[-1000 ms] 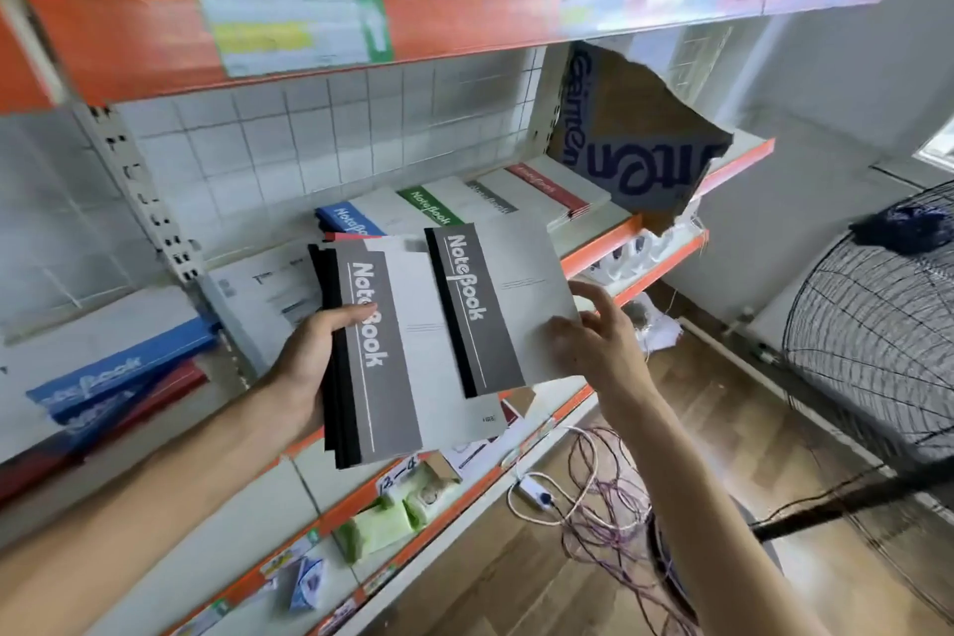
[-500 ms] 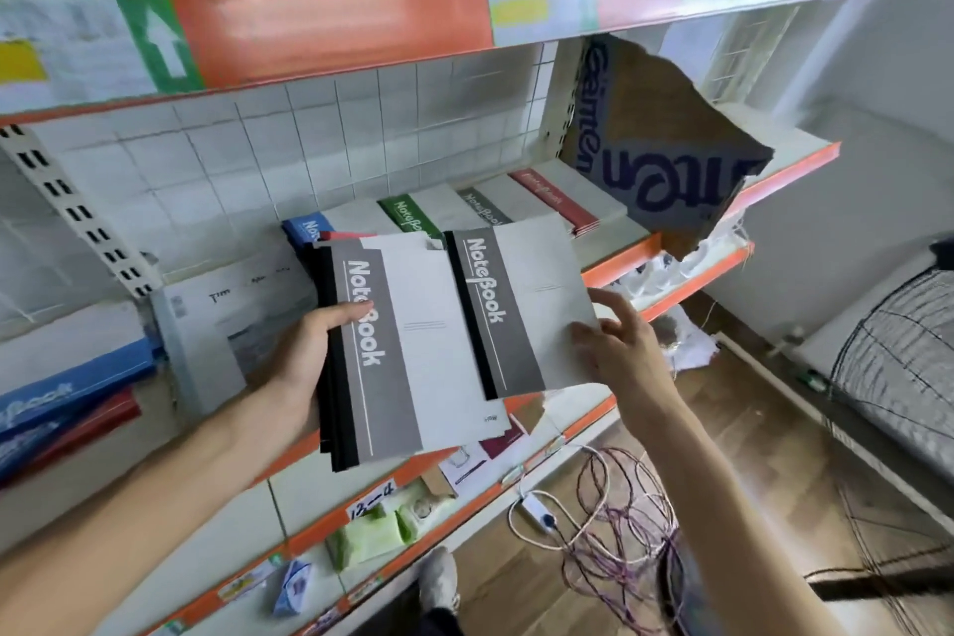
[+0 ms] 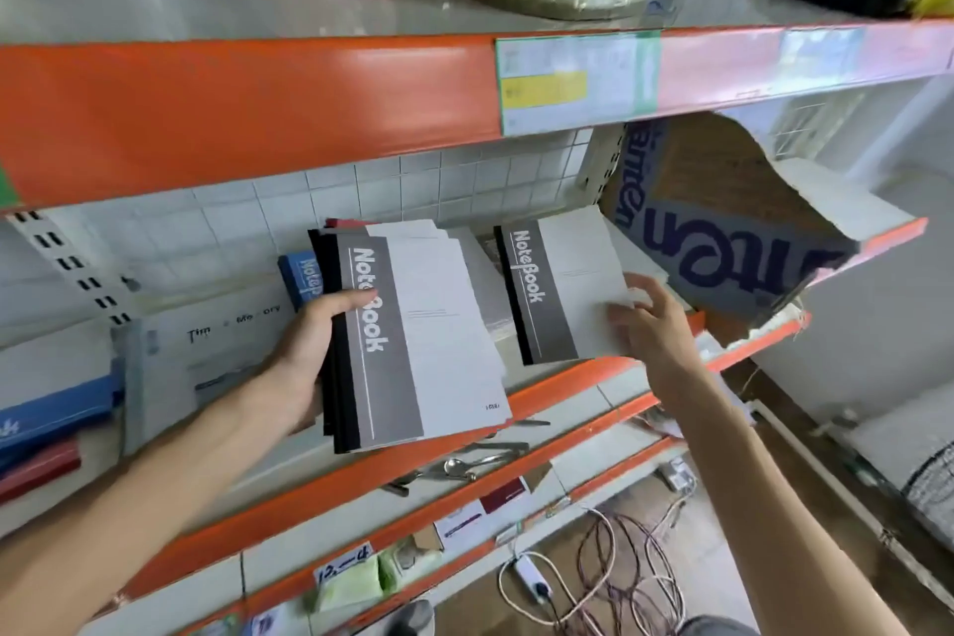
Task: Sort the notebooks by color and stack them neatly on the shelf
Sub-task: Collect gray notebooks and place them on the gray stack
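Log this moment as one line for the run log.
left hand: grips grey notebook stack | right hand: fingers on single grey notebook over shelf | blue notebook behind stack

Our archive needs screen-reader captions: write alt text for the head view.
The left hand grips a stack of grey notebooks while the right hand sets a single grey notebook on an orange-edged shelf. A blue notebook lies behind the stack.
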A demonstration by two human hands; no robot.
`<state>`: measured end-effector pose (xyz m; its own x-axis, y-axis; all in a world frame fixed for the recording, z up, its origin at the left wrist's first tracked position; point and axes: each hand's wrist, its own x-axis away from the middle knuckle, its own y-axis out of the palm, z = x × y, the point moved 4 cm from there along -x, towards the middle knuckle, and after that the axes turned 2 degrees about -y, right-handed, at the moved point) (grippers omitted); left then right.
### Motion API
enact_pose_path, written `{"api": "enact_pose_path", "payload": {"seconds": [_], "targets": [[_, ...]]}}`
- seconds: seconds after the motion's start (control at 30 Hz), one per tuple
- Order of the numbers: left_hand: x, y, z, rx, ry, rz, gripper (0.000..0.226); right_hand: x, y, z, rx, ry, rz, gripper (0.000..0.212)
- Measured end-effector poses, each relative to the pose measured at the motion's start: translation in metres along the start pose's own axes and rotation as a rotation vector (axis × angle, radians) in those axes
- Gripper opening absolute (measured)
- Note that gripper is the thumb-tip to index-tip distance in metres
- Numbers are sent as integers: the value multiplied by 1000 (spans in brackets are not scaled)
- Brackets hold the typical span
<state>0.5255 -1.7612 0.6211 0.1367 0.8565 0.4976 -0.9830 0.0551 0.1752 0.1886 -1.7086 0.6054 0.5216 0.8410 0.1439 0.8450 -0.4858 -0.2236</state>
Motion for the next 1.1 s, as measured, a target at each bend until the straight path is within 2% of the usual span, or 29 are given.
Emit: {"api": "enact_pose_path", "payload": {"seconds": [0.2, 0.3, 0.4, 0.5, 0.63, 0.77, 0.9, 1.03, 1.1], "targets": [[-14, 21, 2, -9, 30, 102, 19, -75, -5, 5, 163, -57, -27, 34], [-17, 35, -5, -7, 30, 171, 29, -103, -6, 4, 220, -71, -53, 31], [-17, 57, -10, -3, 37, 219, 34, -133, -6, 8, 299, -99, -98, 34], [-17, 80, -13, 30, 47, 264, 25, -159, 1, 11, 343, -105, -180, 36], [-21, 98, -20, 61, 46, 340, 37, -179, 16, 18, 418, -143, -266, 44], [-23, 105, -26, 85, 46, 378, 35, -195, 23, 33, 486, -130, -301, 52], [-22, 105, -31, 87, 48, 405, 56, -200, 25, 43, 536, -164, -339, 45], [-22, 108, -32, 107, 61, 397, 29, -199, 26, 47, 670, -266, -298, 47], [-23, 111, -31, 111, 69, 375, 24, -196, 24, 45, 762, -330, -270, 41]]}}
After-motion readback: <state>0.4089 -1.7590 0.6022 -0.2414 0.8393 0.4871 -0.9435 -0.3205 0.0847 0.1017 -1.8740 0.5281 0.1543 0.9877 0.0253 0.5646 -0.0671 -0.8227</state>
